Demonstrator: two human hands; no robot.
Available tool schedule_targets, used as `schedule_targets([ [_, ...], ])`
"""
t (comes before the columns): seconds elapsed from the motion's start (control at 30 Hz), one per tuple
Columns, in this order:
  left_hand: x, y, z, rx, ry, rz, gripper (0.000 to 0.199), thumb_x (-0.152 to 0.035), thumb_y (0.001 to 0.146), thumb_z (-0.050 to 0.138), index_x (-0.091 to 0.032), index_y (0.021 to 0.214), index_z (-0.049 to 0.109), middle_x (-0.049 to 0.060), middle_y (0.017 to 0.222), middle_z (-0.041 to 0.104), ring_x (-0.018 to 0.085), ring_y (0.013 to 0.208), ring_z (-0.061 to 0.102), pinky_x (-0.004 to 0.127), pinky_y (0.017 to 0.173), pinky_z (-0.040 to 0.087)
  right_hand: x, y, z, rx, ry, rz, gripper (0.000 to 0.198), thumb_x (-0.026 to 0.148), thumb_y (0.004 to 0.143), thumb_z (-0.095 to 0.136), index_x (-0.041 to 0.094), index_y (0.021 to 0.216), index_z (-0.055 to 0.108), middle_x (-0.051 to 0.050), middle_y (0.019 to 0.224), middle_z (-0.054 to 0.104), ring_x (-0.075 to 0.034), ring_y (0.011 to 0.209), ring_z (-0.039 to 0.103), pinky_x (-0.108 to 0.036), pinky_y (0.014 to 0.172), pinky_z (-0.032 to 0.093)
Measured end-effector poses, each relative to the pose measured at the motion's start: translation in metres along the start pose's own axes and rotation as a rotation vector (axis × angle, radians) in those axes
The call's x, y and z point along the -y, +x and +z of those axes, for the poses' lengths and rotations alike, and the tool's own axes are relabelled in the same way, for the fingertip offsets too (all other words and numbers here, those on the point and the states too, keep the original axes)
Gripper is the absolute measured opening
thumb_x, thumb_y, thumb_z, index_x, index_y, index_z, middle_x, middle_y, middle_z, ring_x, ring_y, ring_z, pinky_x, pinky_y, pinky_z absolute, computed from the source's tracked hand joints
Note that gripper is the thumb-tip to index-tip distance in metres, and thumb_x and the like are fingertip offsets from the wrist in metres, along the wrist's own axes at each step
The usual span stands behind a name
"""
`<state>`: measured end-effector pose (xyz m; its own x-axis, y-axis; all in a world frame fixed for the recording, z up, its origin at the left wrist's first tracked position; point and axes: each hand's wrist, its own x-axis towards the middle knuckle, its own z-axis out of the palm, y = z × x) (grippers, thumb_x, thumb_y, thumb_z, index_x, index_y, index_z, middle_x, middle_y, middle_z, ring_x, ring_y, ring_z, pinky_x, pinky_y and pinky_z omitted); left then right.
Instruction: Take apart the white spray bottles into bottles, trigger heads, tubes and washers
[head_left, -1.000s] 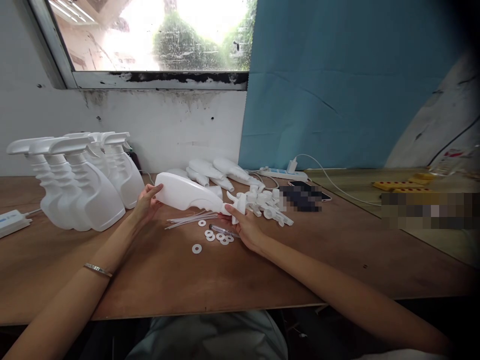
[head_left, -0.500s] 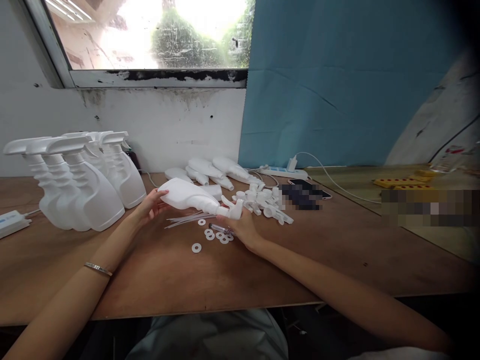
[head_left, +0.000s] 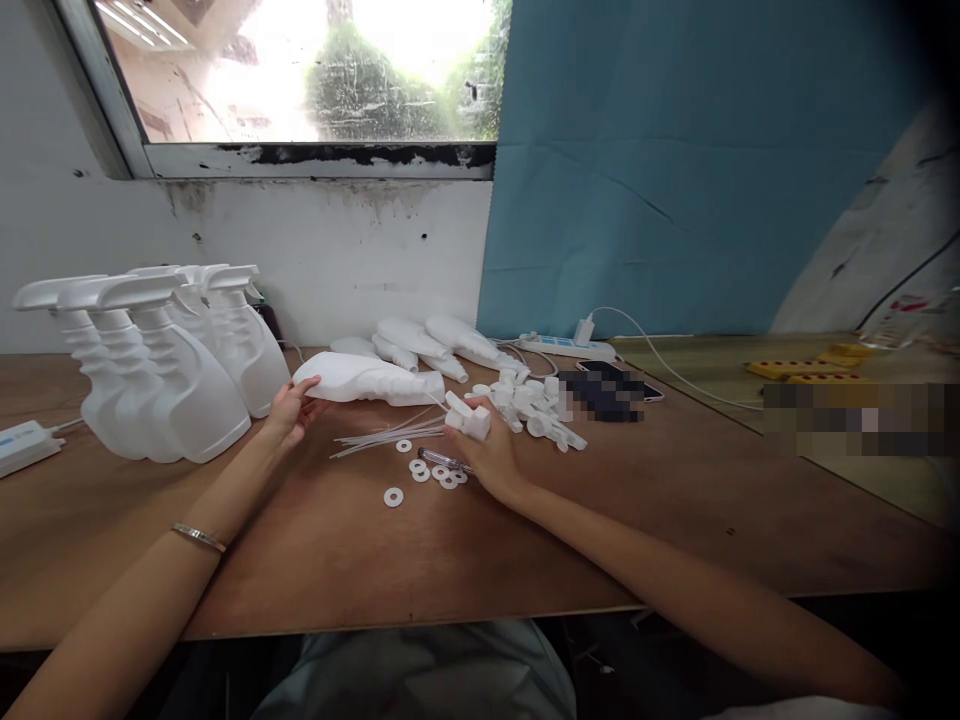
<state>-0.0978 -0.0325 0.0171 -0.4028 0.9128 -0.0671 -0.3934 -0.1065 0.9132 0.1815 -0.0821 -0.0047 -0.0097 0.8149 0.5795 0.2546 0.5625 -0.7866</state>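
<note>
My left hand [head_left: 295, 408] is closed around the base of a white plastic bottle [head_left: 360, 380], which lies almost level above the table with its neck to the right. In my right hand [head_left: 487, 440] is a white trigger spray head [head_left: 469, 417]. A thin tube [head_left: 437, 402] juts from it towards the bottle's neck; whether its tip is inside I cannot tell. Below the bottle lie several thin white tubes [head_left: 367, 437] and several white ring washers [head_left: 394, 497]. A clear screwdriver-like tool [head_left: 435, 458] rests beside my right hand.
Several bottles with spray heads [head_left: 165, 380] stand at the left. Bare bottles [head_left: 409, 335] lie at the back, near a heap of spray heads [head_left: 532, 405]. A phone [head_left: 637, 380] and a power strip [head_left: 570, 347] lie to the right.
The spray head has moved off the bottle's neck, leaving a gap with the thin tube showing. The bottle has shifted a little left and turned more level.
</note>
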Motion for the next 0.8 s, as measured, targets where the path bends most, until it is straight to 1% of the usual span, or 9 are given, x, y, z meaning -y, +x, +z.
schedule_targets([
  [0.07, 0.000, 0.002, -0.001, -0.077, -0.048, 0.013, 0.023, -0.012, 0.068, 0.062, -0.019, 0.085, 0.048, 0.001, 0.078, 0.059, 0.010, 0.063, 0.058, 0.023, 0.060, 0.053, 0.003, -0.001, -0.004, 0.038, -0.061, -0.209, 0.014, 0.022, 0.073, 0.055, 0.020, 0.086, 0.052, -0.003, 0.086, 0.054, -0.017, 0.079, 0.052, -0.030, 0.073, 0.041],
  [0.13, 0.001, 0.003, -0.001, -0.124, -0.093, 0.009, 0.019, -0.011, 0.072, 0.058, -0.017, 0.087, 0.048, 0.002, 0.075, 0.058, 0.010, 0.061, 0.059, 0.022, 0.058, 0.054, 0.004, -0.003, -0.007, 0.106, -0.144, -0.471, 0.012, 0.020, 0.072, 0.054, 0.019, 0.085, 0.053, -0.007, 0.093, 0.053, -0.019, 0.085, 0.051, -0.032, 0.074, 0.042],
  [0.23, 0.004, 0.002, 0.002, -0.147, -0.151, 0.001, 0.016, -0.011, 0.075, 0.056, -0.015, 0.089, 0.050, 0.004, 0.073, 0.059, 0.011, 0.061, 0.060, 0.020, 0.056, 0.054, 0.006, -0.010, -0.008, 0.220, -0.273, -0.891, 0.015, 0.028, 0.072, 0.053, 0.017, 0.083, 0.055, -0.010, 0.092, 0.053, -0.021, 0.082, 0.050, -0.034, 0.070, 0.044],
  [0.27, 0.005, 0.002, 0.003, -0.147, -0.167, -0.002, 0.016, -0.011, 0.075, 0.057, -0.014, 0.089, 0.050, 0.004, 0.073, 0.059, 0.011, 0.061, 0.060, 0.020, 0.056, 0.054, 0.006, -0.013, -0.008, 0.258, -0.294, -1.005, 0.018, 0.032, 0.074, 0.051, 0.017, 0.082, 0.055, -0.010, 0.091, 0.054, -0.021, 0.081, 0.050, -0.035, 0.069, 0.045],
  [0.33, 0.006, 0.000, 0.005, -0.149, -0.194, -0.004, 0.018, -0.011, 0.075, 0.057, -0.013, 0.092, 0.051, 0.005, 0.073, 0.060, 0.012, 0.062, 0.061, 0.021, 0.055, 0.054, 0.009, -0.017, -0.008, 0.314, -0.308, -1.150, 0.023, 0.036, 0.077, 0.044, 0.017, 0.081, 0.055, -0.010, 0.088, 0.055, -0.020, 0.079, 0.049, -0.035, 0.070, 0.046],
  [0.5, 0.004, -0.001, 0.005, -0.189, -0.252, 0.017, 0.024, -0.010, 0.076, 0.056, -0.012, 0.098, 0.049, 0.003, 0.072, 0.060, 0.012, 0.061, 0.060, 0.022, 0.055, 0.054, 0.013, -0.021, -0.008, 0.331, -0.299, -1.258, 0.023, 0.032, 0.080, 0.040, 0.016, 0.078, 0.056, -0.009, 0.082, 0.055, -0.018, 0.075, 0.049, -0.032, 0.068, 0.046],
  [0.63, 0.006, 0.000, 0.004, -0.236, -0.271, 0.030, 0.026, -0.008, 0.077, 0.055, -0.012, 0.101, 0.046, 0.002, 0.074, 0.059, 0.010, 0.061, 0.059, 0.023, 0.058, 0.054, 0.018, -0.025, -0.007, 0.290, -0.280, -1.302, 0.014, 0.030, 0.078, 0.050, 0.018, 0.073, 0.056, -0.007, 0.082, 0.057, -0.017, 0.076, 0.050, -0.030, 0.066, 0.046],
  [0.73, 0.011, -0.002, 0.007, -0.226, -0.266, 0.014, 0.030, -0.007, 0.077, 0.056, -0.013, 0.104, 0.044, 0.004, 0.078, 0.059, 0.011, 0.064, 0.060, 0.026, 0.060, 0.055, 0.027, -0.030, -0.004, 0.266, -0.250, -1.365, 0.006, 0.023, 0.074, 0.057, 0.019, 0.068, 0.056, -0.003, 0.080, 0.059, -0.013, 0.074, 0.051, -0.025, 0.064, 0.046],
  [0.8, 0.015, -0.003, 0.010, -0.200, -0.261, 0.009, 0.032, -0.007, 0.076, 0.057, -0.013, 0.104, 0.044, 0.005, 0.082, 0.060, 0.012, 0.068, 0.060, 0.029, 0.063, 0.055, 0.031, -0.033, -0.002, 0.260, -0.248, -1.392, 0.007, 0.020, 0.073, 0.058, 0.020, 0.066, 0.057, 0.000, 0.079, 0.060, -0.012, 0.072, 0.051, -0.023, 0.064, 0.046],
])
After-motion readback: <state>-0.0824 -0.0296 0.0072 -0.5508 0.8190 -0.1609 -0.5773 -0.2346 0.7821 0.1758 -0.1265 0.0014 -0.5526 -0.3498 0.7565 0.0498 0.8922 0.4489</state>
